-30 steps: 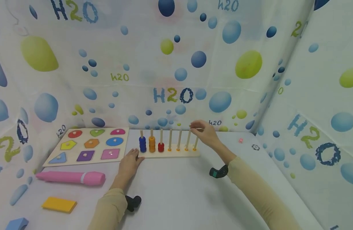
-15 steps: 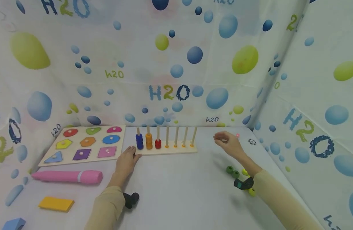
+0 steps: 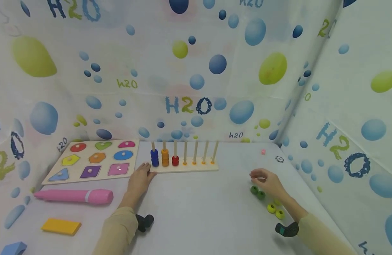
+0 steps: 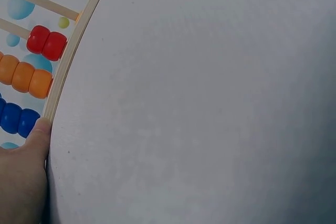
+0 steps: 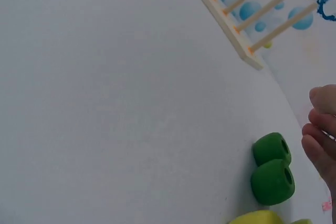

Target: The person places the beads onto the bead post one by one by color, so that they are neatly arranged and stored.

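Seven pegs rise from the wooden peg rack (image 3: 183,166) at the far middle of the worktop (image 3: 196,212); blue, orange and red beads fill its left three. The left hand (image 3: 141,179) lies flat, fingertips against the rack's left end, seemingly to steady it. Right of it, the right hand (image 3: 268,182) hovers just above two green beads (image 3: 257,192), fingers loosely curled, holding nothing visible. Yellow beads (image 3: 275,210) lie nearer.
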{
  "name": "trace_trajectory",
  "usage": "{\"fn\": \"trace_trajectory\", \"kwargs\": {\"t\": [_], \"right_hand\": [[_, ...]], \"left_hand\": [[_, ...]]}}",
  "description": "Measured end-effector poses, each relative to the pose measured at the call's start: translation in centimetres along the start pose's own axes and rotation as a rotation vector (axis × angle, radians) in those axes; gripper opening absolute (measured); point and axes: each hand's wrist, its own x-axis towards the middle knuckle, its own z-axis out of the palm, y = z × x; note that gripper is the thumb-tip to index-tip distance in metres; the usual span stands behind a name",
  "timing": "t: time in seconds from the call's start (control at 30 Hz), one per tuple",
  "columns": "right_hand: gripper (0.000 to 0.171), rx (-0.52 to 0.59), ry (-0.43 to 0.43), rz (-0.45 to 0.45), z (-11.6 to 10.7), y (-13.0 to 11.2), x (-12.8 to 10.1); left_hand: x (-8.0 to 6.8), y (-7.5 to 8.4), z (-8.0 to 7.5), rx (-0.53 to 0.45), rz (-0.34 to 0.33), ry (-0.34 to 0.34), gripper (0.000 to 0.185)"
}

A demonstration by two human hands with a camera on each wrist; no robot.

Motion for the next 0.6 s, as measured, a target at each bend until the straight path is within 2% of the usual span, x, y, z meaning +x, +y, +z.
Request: {"fn": "trace_trajectory", "kwargs": {"t": [0.3,0.6], "right_hand": [[0.028,-0.072,-0.075,-0.013,0.5,2.4,-2.2],[0.029,-0.160,-0.030,-0.041,1.1,2.9,-3.0]], "left_hand": [[0.0,0.2,-0.2,-0.006,0.031,0.030,0.056],[-0.2,0.1,-0.1,-0.001,0.021,0.018,0.057]]}}
